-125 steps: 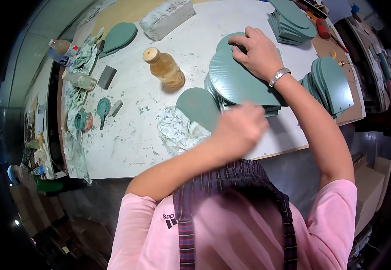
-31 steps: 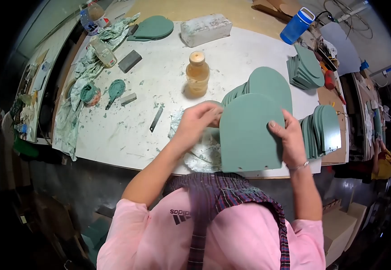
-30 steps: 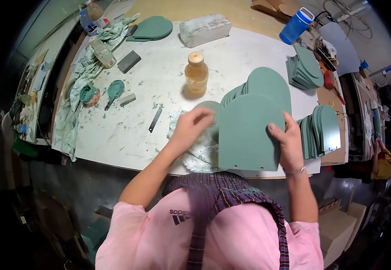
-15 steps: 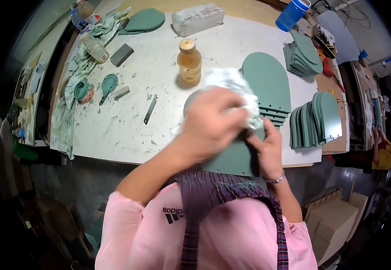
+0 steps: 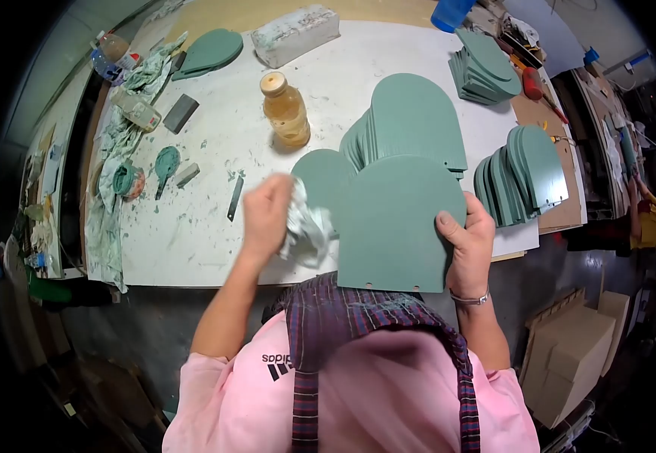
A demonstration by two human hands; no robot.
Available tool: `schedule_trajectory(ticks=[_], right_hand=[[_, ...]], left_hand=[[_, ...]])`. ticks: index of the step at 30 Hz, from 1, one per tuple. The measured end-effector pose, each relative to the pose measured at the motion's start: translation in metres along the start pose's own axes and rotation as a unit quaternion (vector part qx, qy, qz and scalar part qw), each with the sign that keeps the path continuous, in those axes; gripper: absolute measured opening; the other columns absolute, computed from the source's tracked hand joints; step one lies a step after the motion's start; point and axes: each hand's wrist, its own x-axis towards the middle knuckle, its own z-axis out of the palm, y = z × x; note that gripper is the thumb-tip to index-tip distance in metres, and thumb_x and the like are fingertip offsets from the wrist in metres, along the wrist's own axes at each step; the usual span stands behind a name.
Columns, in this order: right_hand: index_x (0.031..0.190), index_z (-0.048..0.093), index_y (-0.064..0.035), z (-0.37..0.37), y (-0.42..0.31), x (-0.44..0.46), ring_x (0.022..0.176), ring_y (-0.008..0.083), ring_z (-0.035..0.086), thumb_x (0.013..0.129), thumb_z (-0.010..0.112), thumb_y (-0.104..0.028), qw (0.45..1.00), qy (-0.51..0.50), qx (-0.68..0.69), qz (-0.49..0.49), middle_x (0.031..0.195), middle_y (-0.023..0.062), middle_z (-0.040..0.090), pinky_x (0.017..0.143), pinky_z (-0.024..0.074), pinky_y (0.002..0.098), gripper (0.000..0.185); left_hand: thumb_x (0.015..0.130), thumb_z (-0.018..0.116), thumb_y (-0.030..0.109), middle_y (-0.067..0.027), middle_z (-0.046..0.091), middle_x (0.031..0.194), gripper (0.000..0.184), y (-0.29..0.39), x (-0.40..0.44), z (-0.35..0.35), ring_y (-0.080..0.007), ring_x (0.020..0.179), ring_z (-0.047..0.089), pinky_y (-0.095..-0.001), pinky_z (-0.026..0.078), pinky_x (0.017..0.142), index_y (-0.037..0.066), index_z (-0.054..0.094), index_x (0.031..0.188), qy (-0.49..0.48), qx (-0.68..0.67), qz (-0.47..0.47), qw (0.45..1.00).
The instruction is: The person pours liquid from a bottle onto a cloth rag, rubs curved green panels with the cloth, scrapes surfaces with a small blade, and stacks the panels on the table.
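A round-topped green panel (image 5: 396,226) was held over the near edge of the worktable (image 5: 184,241), its side pinched between the thumb and fingers of the right hand (image 5: 467,241). A crumpled white cloth (image 5: 309,235) was clenched in the left hand (image 5: 266,213). Matching stacked panels (image 5: 417,121) were placed behind.

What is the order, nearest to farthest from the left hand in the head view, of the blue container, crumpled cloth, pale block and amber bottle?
1. Crumpled cloth: held in the left hand.
2. Amber bottle: beyond the left hand, slightly right.
3. Pale block: behind the bottle, farther back.
4. Blue container: far back right, partly cut off.
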Motion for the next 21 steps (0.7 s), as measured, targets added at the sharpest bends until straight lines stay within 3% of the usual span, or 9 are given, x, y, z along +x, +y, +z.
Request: schedule_trajectory(ticks=[3, 5, 8, 10, 11, 14, 18, 20, 21], right_hand=[[0.113, 0.058, 0.0059, 0.009, 0.008, 0.001, 0.09, 0.0145, 0.062, 0.089, 0.065, -0.002, 0.998, -0.01, 0.034, 0.053, 0.103, 0.01, 0.067, 0.083, 0.0502, 0.0294, 0.026], [0.113, 0.058, 0.0058, 0.014, 0.013, 0.002, 0.09, 0.0145, 0.063, 0.089, 0.065, -0.002, 0.996, -0.025, 0.045, 0.077, 0.103, 0.0098, 0.067, 0.083, 0.0503, 0.0292, 0.027], [0.114, 0.059, 0.0054, 0.022, 0.018, 0.002, 0.091, 0.0145, 0.063, 0.088, 0.064, -0.001, 0.994, -0.045, 0.037, 0.087, 0.102, 0.0097, 0.067, 0.083, 0.0505, 0.0286, 0.027], [0.113, 0.059, 0.0052, 0.017, 0.018, 0.002, 0.091, 0.0144, 0.063, 0.087, 0.064, 0.0, 0.996, -0.049, 0.019, 0.073, 0.102, 0.0096, 0.067, 0.083, 0.0507, 0.0283, 0.027], [0.113, 0.059, 0.0055, 0.009, 0.017, 0.002, 0.091, 0.0144, 0.063, 0.087, 0.064, 0.001, 0.996, -0.054, -0.021, 0.065, 0.103, 0.0097, 0.067, 0.083, 0.0508, 0.0283, 0.027], [0.112, 0.06, 0.0064, -0.007, 0.009, -0.001, 0.091, 0.0145, 0.063, 0.086, 0.063, 0.002, 0.998, -0.01, -0.013, 0.059, 0.103, 0.0099, 0.067, 0.083, 0.051, 0.0284, 0.027], [0.119, 0.056, 0.0083, -0.047, -0.03, 0.017, 0.094, 0.0185, 0.064, 0.09, 0.057, 0.0, 0.993, 0.106, 0.046, -0.009, 0.109, 0.0134, 0.066, 0.084, 0.0517, 0.0307, 0.03], [0.118, 0.057, 0.0071, -0.083, -0.054, 0.034, 0.093, 0.0177, 0.064, 0.091, 0.058, -0.004, 0.989, 0.131, 0.038, -0.062, 0.108, 0.0125, 0.066, 0.083, 0.0516, 0.0309, 0.03], [0.116, 0.058, 0.0067, -0.103, -0.066, 0.044, 0.092, 0.0172, 0.064, 0.091, 0.058, -0.006, 0.988, 0.133, -0.003, -0.077, 0.106, 0.0118, 0.067, 0.083, 0.0517, 0.0307, 0.028]], left_hand=[[0.099, 0.052, 0.012, 0.001, 0.059, 0.072, 0.021, 0.031, 0.027, -0.021, -0.0048, 0.068, 0.054, -0.0227, 0.044, 0.062, -0.003, 0.066, 0.096, 0.008, -0.007, -0.008, 1.0], [0.096, 0.057, 0.01, 0.0012, 0.061, 0.074, 0.015, 0.069, 0.038, -0.012, -0.0056, 0.066, 0.055, -0.0236, 0.045, 0.059, -0.002, 0.067, 0.098, 0.012, -0.045, 0.111, 0.993], [0.093, 0.063, 0.014, -0.0036, 0.063, 0.072, 0.016, 0.094, 0.038, 0.014, -0.0078, 0.064, 0.057, -0.0254, 0.046, 0.058, 0.0, 0.067, 0.099, -0.065, -0.018, 0.136, 0.988], [0.09, 0.064, 0.016, -0.0101, 0.061, 0.069, 0.018, 0.088, 0.036, 0.034, -0.0112, 0.062, 0.058, -0.0273, 0.046, 0.059, 0.001, 0.067, 0.099, -0.112, 0.195, 0.254, 0.941], [0.09, 0.064, 0.016, -0.0101, 0.061, 0.069, 0.018, 0.084, 0.033, 0.037, -0.0112, 0.062, 0.058, -0.0273, 0.046, 0.059, 0.001, 0.067, 0.099, -0.116, 0.192, 0.258, 0.94], [0.091, 0.061, 0.016, -0.0132, 0.061, 0.068, 0.018, 0.074, 0.02, 0.032, -0.015, 0.063, 0.06, -0.0309, 0.046, 0.06, 0.0, 0.067, 0.096, -0.212, 0.113, 0.05, 0.969], [0.093, 0.057, 0.013, -0.005, 0.061, 0.067, 0.019, 0.033, -0.007, 0.016, -0.0112, 0.061, 0.058, -0.0272, 0.046, 0.057, -0.003, 0.066, 0.091, -0.174, 0.029, 0.024, 0.984], [0.096, 0.057, 0.015, -0.0017, 0.061, 0.069, 0.021, 0.02, -0.011, 0.0, -0.0095, 0.061, 0.058, -0.0235, 0.045, 0.055, -0.002, 0.067, 0.089, -0.16, -0.039, -0.094, 0.982], [0.096, 0.057, 0.015, -0.0017, 0.061, 0.069, 0.021, 0.021, -0.011, -0.006, -0.0095, 0.061, 0.058, -0.0235, 0.045, 0.055, -0.002, 0.067, 0.089, -0.172, -0.042, -0.089, 0.98]])
